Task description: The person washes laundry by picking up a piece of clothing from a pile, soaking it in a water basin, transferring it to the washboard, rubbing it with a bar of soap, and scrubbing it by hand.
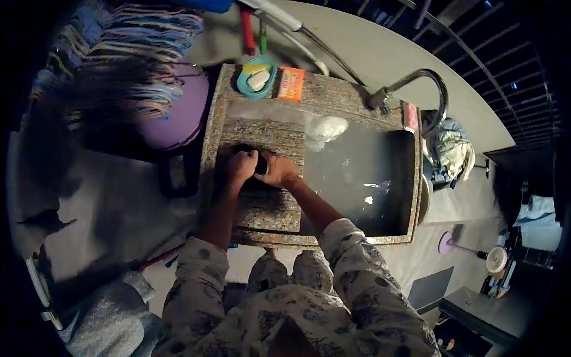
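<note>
1. At the far left, striped strands in blue, white and pink hung over a purple basin, which stood just beside the stone sink unit.
2. On the sink's left side lay a ridged washboard, its ridges running left to right. The dark item was on it, around the middle, bunched between the two hands; it looked like cloth, though its lower part merged with the dark, wet surface.
3. The left hand was on the item's left side, its fingers curled in and closed on it.
4. The right hand gripped the item from the right, nearly closed, with the knuckles bent and the thumb side towards the left hand.
5. Beyond the hands, on the far ledge, a teal dish held a white soap bar and a yellow piece. Just right of it lay an orange packet.
6. Right of the washboard, cloudy grey water filled the basin, with a whitish, shiny mass at its far left corner.
7. A curved metal tap rose from the far right ledge, near a pink packet.
8. Beyond the sink's right edge was a heap of clothes.
</note>
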Action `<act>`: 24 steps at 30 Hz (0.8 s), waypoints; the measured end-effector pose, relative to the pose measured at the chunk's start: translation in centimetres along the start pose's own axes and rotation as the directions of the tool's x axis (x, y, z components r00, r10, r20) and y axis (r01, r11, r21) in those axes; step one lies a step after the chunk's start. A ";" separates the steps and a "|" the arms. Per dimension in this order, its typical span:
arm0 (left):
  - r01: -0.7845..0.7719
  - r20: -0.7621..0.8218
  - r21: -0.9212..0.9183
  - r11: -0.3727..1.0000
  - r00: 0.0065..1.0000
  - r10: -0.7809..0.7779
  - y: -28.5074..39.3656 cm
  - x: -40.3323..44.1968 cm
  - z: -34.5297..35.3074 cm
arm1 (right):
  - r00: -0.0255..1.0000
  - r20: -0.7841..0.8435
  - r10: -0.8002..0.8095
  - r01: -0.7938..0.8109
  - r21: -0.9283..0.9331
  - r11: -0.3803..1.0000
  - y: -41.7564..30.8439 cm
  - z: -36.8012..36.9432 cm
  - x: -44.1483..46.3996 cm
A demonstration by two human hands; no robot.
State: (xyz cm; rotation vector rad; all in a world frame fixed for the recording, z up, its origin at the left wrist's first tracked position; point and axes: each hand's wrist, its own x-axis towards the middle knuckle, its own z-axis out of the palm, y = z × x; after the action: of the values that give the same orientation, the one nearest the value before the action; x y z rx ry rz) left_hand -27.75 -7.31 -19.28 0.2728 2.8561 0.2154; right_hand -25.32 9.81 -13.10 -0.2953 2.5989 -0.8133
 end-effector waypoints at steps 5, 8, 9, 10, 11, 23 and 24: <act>0.281 0.289 -0.696 0.661 0.952 -0.101 8.1 -2.2 -4.2 | 0.946 -0.293 -0.136 0.209 0.232 0.950 7.7 -2.3 -5.9; 0.070 0.185 -0.790 0.609 0.974 0.128 16.2 -3.1 -1.9 | 0.931 -0.363 -0.027 0.089 0.153 0.984 14.0 -4.1 -12.8; -0.046 0.109 -0.741 0.670 0.976 0.187 19.1 -3.3 -1.3 | 0.918 -0.391 0.067 -0.011 0.144 0.989 16.0 -4.0 -14.7; -0.135 -0.039 -0.658 0.741 0.989 0.146 21.6 -3.3 2.6 | 0.914 -0.376 0.152 -0.109 0.133 0.985 17.2 -4.3 -16.5; -0.125 0.024 -0.656 0.744 0.982 0.186 23.4 -2.5 5.6 | 0.903 -0.360 0.235 -0.204 0.123 0.971 18.0 -4.5 -17.9; -0.027 0.148 -0.333 0.943 0.986 0.081 28.7 -3.3 16.3 | 0.912 0.021 0.409 -0.406 -0.078 0.911 28.8 2.3 -18.3; -0.058 0.140 -0.287 0.956 0.985 0.102 28.6 -3.2 16.6 | 0.924 0.019 0.383 -0.379 -0.106 0.919 29.9 3.5 -17.8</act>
State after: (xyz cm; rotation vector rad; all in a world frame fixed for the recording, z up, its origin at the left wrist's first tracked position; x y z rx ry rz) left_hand -15.45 21.84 -29.43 0.3317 2.6207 0.5857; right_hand -10.15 37.76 -27.63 0.1664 2.5445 -0.5327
